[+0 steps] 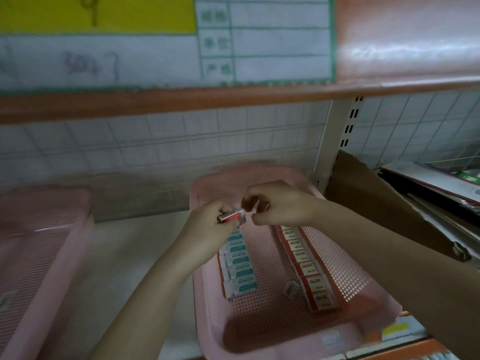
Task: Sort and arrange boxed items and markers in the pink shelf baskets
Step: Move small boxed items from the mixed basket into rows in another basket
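Small red-and-white box (pixel 232 216) — light, stiff card, crushable; take by long edges. Pinched in left hand (pixel 213 224) above pink basket (pixel 337 255) far end. Right hand (pixel 280 203) curled beside it — contents blurred, possibly another box.

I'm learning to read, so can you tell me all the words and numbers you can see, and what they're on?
"504", roughly, handwritten on the white sign above the shelf; blurred, so unsure.
Printed characters in the sign's table: too blurred to read.
Red boxes in the pink basket: number too blurred to read.
Teal boxes: print too small to read.
Box held by the left hand: unreadable.
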A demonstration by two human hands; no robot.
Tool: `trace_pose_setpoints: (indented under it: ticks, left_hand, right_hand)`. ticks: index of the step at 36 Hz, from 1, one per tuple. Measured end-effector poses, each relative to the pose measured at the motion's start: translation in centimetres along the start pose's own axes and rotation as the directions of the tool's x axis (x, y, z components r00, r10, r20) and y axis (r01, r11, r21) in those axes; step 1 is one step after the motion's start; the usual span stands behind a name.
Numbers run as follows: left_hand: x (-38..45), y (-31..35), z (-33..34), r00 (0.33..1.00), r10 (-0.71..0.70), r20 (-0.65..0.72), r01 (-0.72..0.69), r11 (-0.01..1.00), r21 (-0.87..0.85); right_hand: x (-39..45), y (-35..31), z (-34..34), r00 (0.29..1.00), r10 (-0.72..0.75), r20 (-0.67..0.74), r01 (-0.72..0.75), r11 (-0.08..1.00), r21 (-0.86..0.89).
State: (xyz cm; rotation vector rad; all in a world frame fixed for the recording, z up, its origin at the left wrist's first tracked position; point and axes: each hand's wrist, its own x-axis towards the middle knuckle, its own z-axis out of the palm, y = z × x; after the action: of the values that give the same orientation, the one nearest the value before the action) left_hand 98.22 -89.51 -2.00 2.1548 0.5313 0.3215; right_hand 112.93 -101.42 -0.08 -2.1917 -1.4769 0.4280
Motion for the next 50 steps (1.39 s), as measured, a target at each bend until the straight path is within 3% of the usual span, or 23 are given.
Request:
trace_pose_setpoints:
  ticks: [8, 13, 21, 26, 32, 41, 50]
  left_hand:
    - [-0.3, 0.2, 0.5, 1.0, 0.008, 0.004, -0.008, 1.0, -0.008]
    - [-0.4, 0.4, 0.7, 0.999, 0.002, 0.033, -0.001, 1.0, -0.031]
    - [-0.3, 1.2, 1.5, 0.997, 0.07, -0.019, -0.067, 0.992, 0.105]
    - [-0.2, 0.6, 1.4, 0.995, 0.101, -0.015, -0.093, 0.959, 0.268]
    - [-0.6, 0.3, 0.4, 0.981, 0.178, -0.073, -0.129, 0.891, 0.434]
    - [-0.9, -1.0, 0.0, 0.984, 0.181, -0.002, -0.157, 0.858, 0.489]
    - [-1.1, -1.5, -0.2, 0.985, 0.169, 0.022, -0.161, 0.88, 0.448]
  right_hand:
    - [-1.2, -0.3, 0.9, 0.999, 0.017, -0.033, -0.004, 0.931, 0.364]
    - [-2.0, 0.1, 0.7, 0.99, -0.005, -0.143, 0.04, 0.969, 0.245]
    - [-2.5, 0.4, 0.2, 1.0, 0.021, -0.02, -0.017, 0.981, 0.192]
    - [-1.9, 1.8, -0.6, 0.996, 0.085, -0.02, -0.087, 0.989, -0.118]
    - [-1.1, 5.3, -1.3, 0.949, 0.314, -0.033, -0.304, 0.88, -0.366]
    - [1.4, 5.7, 0.7, 0.953, 0.302, -0.037, -0.272, 0.79, -0.549]
    - [1.4, 5.5, 0.9, 0.948, 0.317, -0.028, -0.279, 0.785, -0.553]
